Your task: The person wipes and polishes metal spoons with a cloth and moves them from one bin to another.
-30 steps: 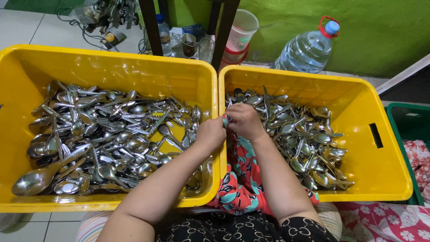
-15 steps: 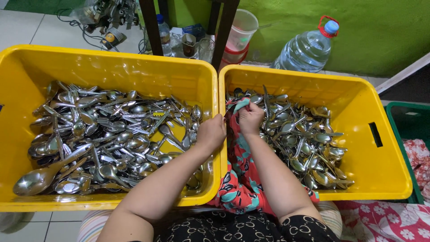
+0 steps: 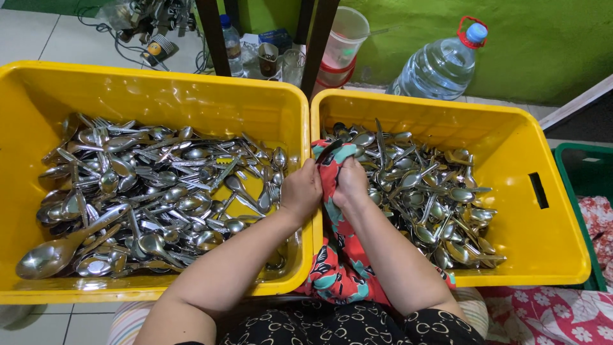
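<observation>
Two yellow plastic crates stand side by side, each holding a heap of steel spoons and forks. A red and teal flowered cloth (image 3: 341, 268) hangs over the rims between them. My left hand (image 3: 301, 189) grips the cloth at the rim of the left crate (image 3: 147, 96). My right hand (image 3: 352, 182) is closed around the cloth's upper end, with something dark wrapped in it, above the near-left corner of the right crate (image 3: 549, 217). What the cloth wraps is mostly hidden. A large ladle-like spoon (image 3: 48, 255) lies at the left crate's front.
Behind the crates stand a big clear water bottle (image 3: 440, 64), a plastic cup stack (image 3: 341, 38), a small bottle (image 3: 231, 38), dark table legs and a tangle of cables. A green crate (image 3: 584, 172) sits at far right beside flowered fabric (image 3: 549, 316).
Both hands have shifted slightly along the cloth between the crates, and the right hand has pulled the cloth's top further up around what it holds.
</observation>
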